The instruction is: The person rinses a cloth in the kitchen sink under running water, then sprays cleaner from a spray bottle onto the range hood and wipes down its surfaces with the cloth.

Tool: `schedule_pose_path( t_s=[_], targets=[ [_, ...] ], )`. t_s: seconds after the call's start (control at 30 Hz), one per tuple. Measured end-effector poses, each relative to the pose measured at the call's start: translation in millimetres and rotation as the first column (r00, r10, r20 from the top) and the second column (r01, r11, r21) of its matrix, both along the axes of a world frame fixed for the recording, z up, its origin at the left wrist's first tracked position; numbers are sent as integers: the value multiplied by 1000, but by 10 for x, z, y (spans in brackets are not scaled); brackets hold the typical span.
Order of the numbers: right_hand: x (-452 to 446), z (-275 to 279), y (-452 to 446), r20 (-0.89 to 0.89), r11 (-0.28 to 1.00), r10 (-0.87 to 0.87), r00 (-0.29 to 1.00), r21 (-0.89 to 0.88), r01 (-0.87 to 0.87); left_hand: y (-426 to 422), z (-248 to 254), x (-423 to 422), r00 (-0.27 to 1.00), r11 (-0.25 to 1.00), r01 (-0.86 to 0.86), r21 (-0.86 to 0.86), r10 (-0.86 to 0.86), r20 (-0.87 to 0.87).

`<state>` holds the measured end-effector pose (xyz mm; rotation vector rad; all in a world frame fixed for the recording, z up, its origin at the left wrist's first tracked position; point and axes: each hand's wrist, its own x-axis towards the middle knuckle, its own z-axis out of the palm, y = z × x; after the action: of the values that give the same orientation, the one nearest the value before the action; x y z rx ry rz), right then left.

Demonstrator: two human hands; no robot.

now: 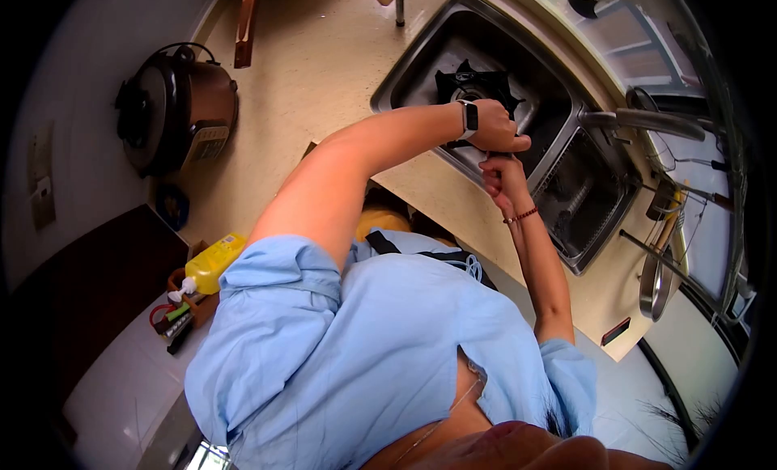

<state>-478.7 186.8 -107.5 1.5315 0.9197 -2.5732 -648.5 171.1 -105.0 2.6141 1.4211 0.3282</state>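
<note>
Over the near edge of the steel sink (388,86), my two hands come together. My left hand (495,129), with a watch on its wrist, is closed with the fingers curled. Just below it, my right hand (508,177), with a red bead bracelet (520,216), has its fingers bent and closed up against the left. A small dark bit shows between them, too small to name. Inside the left basin, partly behind my left hand, lies a black burner grate (473,83).
A faucet (660,122) reaches over the sink from the right, near the right basin (575,199). A brown rice cooker (182,106) stands on the left counter. A yellow bottle (214,264) sits at lower left. Hanging utensils (660,280) and a phone-like black object (616,332) are at right.
</note>
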Motion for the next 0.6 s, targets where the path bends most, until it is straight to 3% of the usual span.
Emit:
schedule_pose_path(
  t_s=[0.13,0.2,0.3,0.33,0.37,0.43,0.5,0.53,0.57,0.6],
  targets=[
    [-49,53,-64,-143,994,1,990,-105,-16,-76,-72,-56,1000,978,-23,209,22,6],
    [-37,71,-41,37,979,165,986,119,-168,-174,-208,-35,989,919,-141,368,116,90],
    [55,265,63,135,798,444,886,391,-459,-487,-137,77,906,872,-423,248,415,86],
    [99,285,77,101,800,401,910,445,-402,-683,62,117,871,837,-482,258,491,35],
    [175,161,146,119,779,359,926,508,-367,-815,39,176,814,767,-577,281,569,118],
    [368,-517,543,299,517,418,858,698,-496,-1129,129,299,669,661,-743,104,730,139],
    [447,-334,512,254,561,395,883,695,-451,-1523,233,458,494,527,-844,-103,837,234],
    [492,-413,514,301,397,443,844,778,-486,-1716,207,531,439,473,-868,-149,873,212],
    [572,-507,455,251,182,545,800,896,-405,-1918,175,617,388,422,-885,-196,902,190],
    [687,-533,335,346,-97,565,749,930,-356,-2121,179,733,355,386,-904,-184,917,179]
  ],
)
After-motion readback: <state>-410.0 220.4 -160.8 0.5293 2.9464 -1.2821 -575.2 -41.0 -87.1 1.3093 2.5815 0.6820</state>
